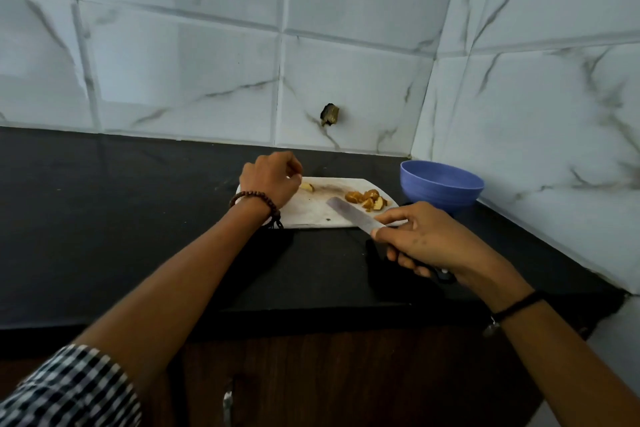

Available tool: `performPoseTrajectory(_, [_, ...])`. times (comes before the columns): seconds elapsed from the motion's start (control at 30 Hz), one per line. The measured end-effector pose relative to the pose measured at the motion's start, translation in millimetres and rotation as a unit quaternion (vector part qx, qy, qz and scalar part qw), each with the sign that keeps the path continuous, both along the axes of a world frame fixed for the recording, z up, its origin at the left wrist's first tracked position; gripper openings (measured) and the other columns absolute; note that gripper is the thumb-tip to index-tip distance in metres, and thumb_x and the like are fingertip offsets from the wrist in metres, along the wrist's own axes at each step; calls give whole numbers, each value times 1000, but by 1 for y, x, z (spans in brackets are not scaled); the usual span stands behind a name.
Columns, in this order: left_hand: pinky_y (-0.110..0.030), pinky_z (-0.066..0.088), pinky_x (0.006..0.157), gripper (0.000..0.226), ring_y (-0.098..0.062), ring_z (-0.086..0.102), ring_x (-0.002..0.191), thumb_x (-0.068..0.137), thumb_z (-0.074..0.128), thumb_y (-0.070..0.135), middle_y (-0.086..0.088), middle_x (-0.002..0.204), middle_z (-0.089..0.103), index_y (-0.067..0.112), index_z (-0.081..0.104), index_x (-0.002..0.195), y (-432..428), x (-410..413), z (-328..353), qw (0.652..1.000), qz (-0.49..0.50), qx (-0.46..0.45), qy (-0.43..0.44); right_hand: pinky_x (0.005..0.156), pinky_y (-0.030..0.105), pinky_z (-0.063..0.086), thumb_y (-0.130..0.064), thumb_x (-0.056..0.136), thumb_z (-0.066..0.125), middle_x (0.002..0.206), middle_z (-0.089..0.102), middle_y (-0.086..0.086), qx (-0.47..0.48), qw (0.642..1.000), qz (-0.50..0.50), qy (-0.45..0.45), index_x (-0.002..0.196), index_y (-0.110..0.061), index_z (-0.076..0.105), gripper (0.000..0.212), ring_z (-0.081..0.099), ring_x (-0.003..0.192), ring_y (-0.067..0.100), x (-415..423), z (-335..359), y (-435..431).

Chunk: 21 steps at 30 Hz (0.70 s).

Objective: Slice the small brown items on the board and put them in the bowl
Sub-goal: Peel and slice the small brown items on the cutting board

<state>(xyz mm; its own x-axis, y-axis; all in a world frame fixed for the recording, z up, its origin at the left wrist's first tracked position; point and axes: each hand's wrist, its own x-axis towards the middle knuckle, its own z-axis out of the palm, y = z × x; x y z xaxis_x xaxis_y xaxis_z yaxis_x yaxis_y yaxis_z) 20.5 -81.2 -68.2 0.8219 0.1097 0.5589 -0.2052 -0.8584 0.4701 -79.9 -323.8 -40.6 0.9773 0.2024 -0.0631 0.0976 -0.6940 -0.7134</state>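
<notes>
Checked sleeve (69, 388): seen at the near left corner, pushed up the left forearm, by judgement to keep cloth away from the food.
Right hand (426, 243): wrapped around the dark handle of the knife (353, 217), with the forefinger laid forward along the blade; the wrist is bent so that the blade points far and left.
Knife: held low over the near right part of the board, its rounded tip just short of the cut pieces; such a slant would suit either another cut or a sweep toward the bowl.
Cutting board (311, 215): a white board laid flat on the black countertop (104, 218), stained brown along its far middle.
Left hand (273, 180): raised at the far left end of the board, back upward, fingers curled in; whether anything is pinched in them cannot be told. A beaded bracelet (256, 201) is worn at the wrist.
Single piece (307, 187): a pale brown wedge lying just right of the left fingertips, likely the next to be steadied and sliced.
Cut pieces (369, 199): brown slices heaped at the far right of the board, on the side nearest the bowl, so a short push would serve.
Bowl (441, 185): a blue bowl set just beyond the board's right end; nothing can be made out inside it.
Tiled wall (346, 62): marbled tiles behind, with a small dark hole above the board.
</notes>
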Motion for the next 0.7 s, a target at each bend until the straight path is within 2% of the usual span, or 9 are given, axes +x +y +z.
performPoseTrajectory(0.1, [-41, 45, 95, 15, -20, 63, 100, 89, 58, 22, 6, 104, 70, 27, 68, 98, 6, 1, 0, 999, 42, 32, 2, 42, 22, 42, -28, 95, 64, 65, 68, 3, -10, 1000, -8, -12, 130, -29, 62, 35, 50, 43, 9, 7, 3, -7])
performPoseTrajectory(0.27, [-38, 40, 90, 12, -20, 63, 97, 90, 59, 25, 6, 102, 70, 28, 69, 97, 14, 5, -2, 995, 81, 53, 9, 43, 21, 43, -27, 95, 64, 66, 69, 4, -11, 999, -30, -22, 126, -24, 65, 31, 52, 47, 12, 16, 3, -21])
performPoseTrajectory(0.5, [-38, 38, 95, 14, -17, 63, 101, 93, 57, 27, 8, 106, 70, 27, 67, 102, 9, 6, -5, 996, 42, 79, 11, 43, 23, 40, -28, 95, 63, 65, 69, 4, 42, 998, -35, -40, 105, -22, 71, 14, 51, 50, 13, 15, 3, -27])
performPoseTrajectory(0.7, [-38, 39, 96, 12, -15, 63, 98, 93, 58, 27, 9, 104, 70, 29, 66, 102, 7, 6, -6, 996, 20, 86, 12, 43, 22, 40, -27, 96, 61, 67, 71, 5, 35, 999, -27, -15, 103, -20, 71, 14, 50, 45, 10, 17, 2, -27])
